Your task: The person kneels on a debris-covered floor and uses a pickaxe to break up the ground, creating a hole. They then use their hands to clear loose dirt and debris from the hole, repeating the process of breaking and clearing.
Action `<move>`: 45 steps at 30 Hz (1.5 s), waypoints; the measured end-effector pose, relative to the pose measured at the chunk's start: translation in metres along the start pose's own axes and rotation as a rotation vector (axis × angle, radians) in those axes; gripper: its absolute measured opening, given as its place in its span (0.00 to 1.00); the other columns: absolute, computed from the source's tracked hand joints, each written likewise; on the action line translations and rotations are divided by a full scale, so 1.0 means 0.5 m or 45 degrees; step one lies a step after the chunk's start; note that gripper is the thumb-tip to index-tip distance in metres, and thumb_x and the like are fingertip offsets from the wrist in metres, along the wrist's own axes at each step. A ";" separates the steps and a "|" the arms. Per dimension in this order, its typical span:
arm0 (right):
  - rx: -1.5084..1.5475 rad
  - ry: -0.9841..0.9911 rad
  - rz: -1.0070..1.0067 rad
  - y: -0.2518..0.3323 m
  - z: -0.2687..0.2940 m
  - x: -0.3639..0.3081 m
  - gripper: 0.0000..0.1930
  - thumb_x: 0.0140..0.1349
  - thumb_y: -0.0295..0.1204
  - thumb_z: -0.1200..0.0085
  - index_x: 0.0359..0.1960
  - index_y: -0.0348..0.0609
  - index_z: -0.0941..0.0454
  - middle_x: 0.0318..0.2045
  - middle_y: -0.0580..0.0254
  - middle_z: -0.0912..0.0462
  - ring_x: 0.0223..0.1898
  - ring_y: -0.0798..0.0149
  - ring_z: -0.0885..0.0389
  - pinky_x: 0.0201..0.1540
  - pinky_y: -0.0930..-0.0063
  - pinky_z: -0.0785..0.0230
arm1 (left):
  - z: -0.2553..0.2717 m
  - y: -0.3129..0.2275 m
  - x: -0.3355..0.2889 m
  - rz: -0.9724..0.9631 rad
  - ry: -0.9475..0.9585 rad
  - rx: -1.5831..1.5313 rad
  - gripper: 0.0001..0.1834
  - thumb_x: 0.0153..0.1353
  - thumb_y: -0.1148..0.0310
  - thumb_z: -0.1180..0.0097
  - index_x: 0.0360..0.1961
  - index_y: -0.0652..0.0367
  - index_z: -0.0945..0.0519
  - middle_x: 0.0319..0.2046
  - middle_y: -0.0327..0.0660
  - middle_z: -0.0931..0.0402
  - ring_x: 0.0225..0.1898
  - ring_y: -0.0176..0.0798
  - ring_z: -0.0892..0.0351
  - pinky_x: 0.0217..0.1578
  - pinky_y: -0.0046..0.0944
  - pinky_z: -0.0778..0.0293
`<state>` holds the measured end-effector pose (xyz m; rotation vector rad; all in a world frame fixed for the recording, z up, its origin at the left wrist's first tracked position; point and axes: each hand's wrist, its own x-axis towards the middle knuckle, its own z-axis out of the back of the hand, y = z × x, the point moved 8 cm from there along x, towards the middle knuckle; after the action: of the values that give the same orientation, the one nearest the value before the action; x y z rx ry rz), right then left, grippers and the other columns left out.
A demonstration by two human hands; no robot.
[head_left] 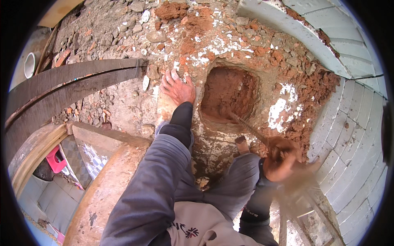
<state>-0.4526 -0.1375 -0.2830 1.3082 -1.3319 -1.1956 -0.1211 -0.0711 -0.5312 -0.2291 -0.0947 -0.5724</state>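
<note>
Soft, even light is washing over ground (127, 98) around the hole (227, 92), whose inside is lying in darker shade. White patches (280, 111) to its right are glaring nearly blank. Below right of the hole, the right hand (281, 160) is blurring around a rod (248, 128); left of the hole, the left hand (179, 88) is showing sharp. Far right of it, tiles (349, 139) are bending in fisheye distortion toward a black rim.

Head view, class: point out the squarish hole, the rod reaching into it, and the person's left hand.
Squarish hole (230, 91): head view, on its inside surface.
Rod (248, 127): head view, midway along its visible shaft.
Left hand (179, 88): head view, on its back.
</note>
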 end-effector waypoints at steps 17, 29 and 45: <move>-0.380 -0.070 -0.302 -0.247 0.049 0.023 0.29 0.63 0.31 0.35 0.63 0.38 0.32 0.51 0.56 0.22 0.53 0.60 0.23 0.59 0.63 0.30 | -0.006 0.030 -0.023 0.006 0.047 0.046 0.31 0.66 0.49 0.48 0.64 0.58 0.31 0.67 0.50 0.36 0.70 0.57 0.44 0.69 0.63 0.54; -2.433 1.719 0.325 -0.078 -0.057 0.129 0.15 0.59 0.41 0.36 0.41 0.45 0.18 0.30 0.48 0.16 0.41 0.52 0.14 0.60 0.44 0.30 | 0.010 0.008 -0.005 0.041 0.016 -0.156 0.35 0.67 0.47 0.50 0.66 0.61 0.34 0.69 0.51 0.40 0.73 0.56 0.50 0.70 0.65 0.58; -0.350 -0.144 -0.437 -0.202 0.097 -0.089 0.10 0.60 0.23 0.37 0.40 0.36 0.23 0.32 0.69 0.23 0.32 0.73 0.26 0.39 0.79 0.31 | 0.010 -0.363 -0.388 -0.695 1.096 -1.221 0.15 0.57 0.61 0.35 0.26 0.59 0.25 0.30 0.48 0.24 0.39 0.57 0.25 0.42 0.52 0.30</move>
<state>-0.4847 -0.0884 -0.3885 1.3147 -0.9979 -1.6463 -0.3826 -0.1162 -0.5217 -0.8784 1.0035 -1.1919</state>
